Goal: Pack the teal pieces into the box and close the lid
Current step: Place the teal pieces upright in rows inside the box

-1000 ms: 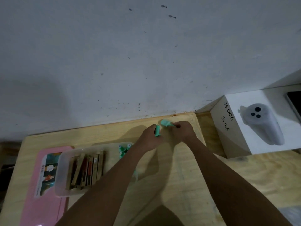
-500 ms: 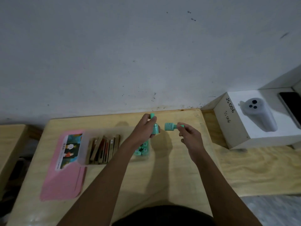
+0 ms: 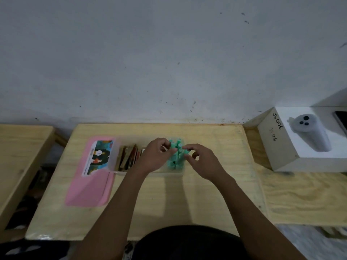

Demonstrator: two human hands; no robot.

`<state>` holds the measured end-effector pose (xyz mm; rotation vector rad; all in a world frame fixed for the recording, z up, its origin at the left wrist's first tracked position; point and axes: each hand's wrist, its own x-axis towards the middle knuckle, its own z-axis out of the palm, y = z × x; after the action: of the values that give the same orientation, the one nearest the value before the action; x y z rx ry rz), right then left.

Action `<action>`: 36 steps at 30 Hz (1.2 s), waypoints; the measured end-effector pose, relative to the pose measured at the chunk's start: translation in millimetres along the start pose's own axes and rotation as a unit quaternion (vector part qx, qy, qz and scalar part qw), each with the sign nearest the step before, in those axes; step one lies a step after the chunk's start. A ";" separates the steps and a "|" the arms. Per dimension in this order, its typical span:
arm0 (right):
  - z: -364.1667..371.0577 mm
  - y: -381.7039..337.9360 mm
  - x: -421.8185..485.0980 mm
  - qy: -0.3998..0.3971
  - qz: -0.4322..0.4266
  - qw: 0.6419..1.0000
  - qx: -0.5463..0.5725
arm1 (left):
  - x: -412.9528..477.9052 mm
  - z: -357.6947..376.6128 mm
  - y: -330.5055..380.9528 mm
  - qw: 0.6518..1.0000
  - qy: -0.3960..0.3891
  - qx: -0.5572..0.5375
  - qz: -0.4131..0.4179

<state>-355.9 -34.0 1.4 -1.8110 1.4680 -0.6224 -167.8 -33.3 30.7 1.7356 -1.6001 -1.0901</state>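
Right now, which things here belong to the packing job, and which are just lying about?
Job: teal pieces; clear box; pink lid; left hand and right hand, both at the pieces.
Lying about: brown slats already in the box; white carton with a printed controller; dark device at the far right edge.

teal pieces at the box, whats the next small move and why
Probably let go and draw both hands back: the left hand and right hand seem to pinch teal pieces already down in the box, while the pink lid is not on yet.

dim, soft, slightly blurred, with wide-angle edge bending.
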 end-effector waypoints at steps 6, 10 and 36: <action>22.3 -3.1 -3.6 -0.051 -0.047 0.980 -0.188 | -4.1 5.0 -29.7 0.997 0.018 0.069 0.005; 31.8 -3.4 -3.1 -0.052 -0.050 0.966 -0.247 | -4.5 12.5 -41.2 0.995 0.019 0.103 0.002; 40.0 -13.2 1.0 -0.016 0.032 0.957 -0.287 | -10.5 39.2 -51.4 0.991 0.024 0.084 -0.100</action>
<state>-317.6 -24.7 -13.7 -2.1729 1.8034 -0.1286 -172.1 -9.8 -30.2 2.0538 -1.5518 -1.0201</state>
